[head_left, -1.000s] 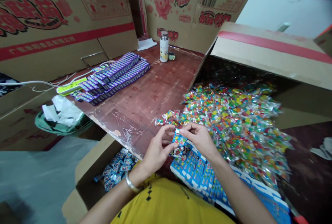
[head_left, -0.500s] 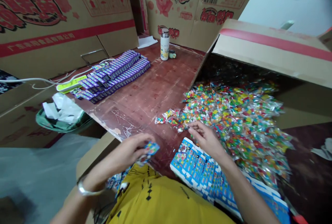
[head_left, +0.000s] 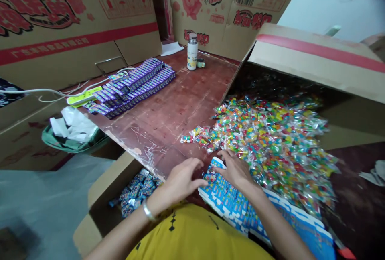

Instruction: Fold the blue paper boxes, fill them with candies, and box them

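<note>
My left hand (head_left: 187, 177) is at the table's front edge, fingers apart with nothing between them, just left of the row of flat blue printed packets (head_left: 231, 196). Over the far left end of that row is my right hand (head_left: 233, 167), its thumb and fingers spread and no item visible in it. Beyond it spreads a large heap of clear bags of colourful candy (head_left: 267, 131), with a few bags (head_left: 195, 133) at its left tip. Below the table edge, an open carton (head_left: 104, 187) holds many small filled blue packets (head_left: 140, 189).
Purple boxes (head_left: 138, 85) stand in rows at the back left beside a yellow-green power strip (head_left: 84, 96). A white flask (head_left: 192, 53) and small cup (head_left: 200, 63) stand at the back. A large carton (head_left: 309, 51) lies open behind the candy. A green-rimmed bin (head_left: 57, 143) holds white paper.
My left hand has moved right to the blue row, and the blue packet it held is gone from it. My right hand has come down from the candy bags onto the row's end.
</note>
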A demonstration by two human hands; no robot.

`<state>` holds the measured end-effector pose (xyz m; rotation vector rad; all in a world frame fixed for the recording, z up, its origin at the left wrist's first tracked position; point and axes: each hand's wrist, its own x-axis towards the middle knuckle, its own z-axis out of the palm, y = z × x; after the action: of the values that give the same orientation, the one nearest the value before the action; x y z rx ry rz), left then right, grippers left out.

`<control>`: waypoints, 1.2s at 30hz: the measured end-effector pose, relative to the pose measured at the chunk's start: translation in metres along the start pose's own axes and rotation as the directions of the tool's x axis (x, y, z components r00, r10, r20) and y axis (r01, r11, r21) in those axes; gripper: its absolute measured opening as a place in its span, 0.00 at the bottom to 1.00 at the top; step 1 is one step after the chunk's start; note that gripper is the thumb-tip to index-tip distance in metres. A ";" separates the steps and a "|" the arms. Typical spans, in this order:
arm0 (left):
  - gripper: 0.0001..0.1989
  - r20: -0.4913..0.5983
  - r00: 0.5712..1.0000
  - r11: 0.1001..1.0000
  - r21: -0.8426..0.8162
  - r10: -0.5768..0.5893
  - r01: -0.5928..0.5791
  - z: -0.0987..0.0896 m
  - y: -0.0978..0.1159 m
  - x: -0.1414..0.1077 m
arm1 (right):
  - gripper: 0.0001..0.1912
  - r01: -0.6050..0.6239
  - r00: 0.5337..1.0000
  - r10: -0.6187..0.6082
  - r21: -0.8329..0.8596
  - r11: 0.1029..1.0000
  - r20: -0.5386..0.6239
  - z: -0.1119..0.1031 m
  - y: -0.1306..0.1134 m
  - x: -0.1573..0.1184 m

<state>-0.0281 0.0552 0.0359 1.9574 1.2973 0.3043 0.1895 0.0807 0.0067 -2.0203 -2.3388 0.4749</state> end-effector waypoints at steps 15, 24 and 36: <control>0.35 -0.010 0.998 0.985 0.159 -0.069 0.069 0.042 0.008 0.023 | 0.22 -0.078 0.993 0.075 -0.030 0.997 -0.090 0.013 -0.009 -0.007; 0.30 0.005 0.998 0.979 0.193 -0.068 0.066 0.043 0.005 0.026 | 0.19 -0.113 0.991 0.108 -0.058 0.992 -0.085 0.008 -0.012 -0.004; 0.34 -0.140 0.990 0.993 0.112 -0.031 0.047 0.045 0.010 0.014 | 0.14 0.006 0.980 0.127 0.658 0.753 -0.154 0.000 0.003 0.007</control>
<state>0.0110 0.0451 0.0094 2.0338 1.4697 0.3584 0.1913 0.0874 0.0049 -1.6946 -1.6516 0.9078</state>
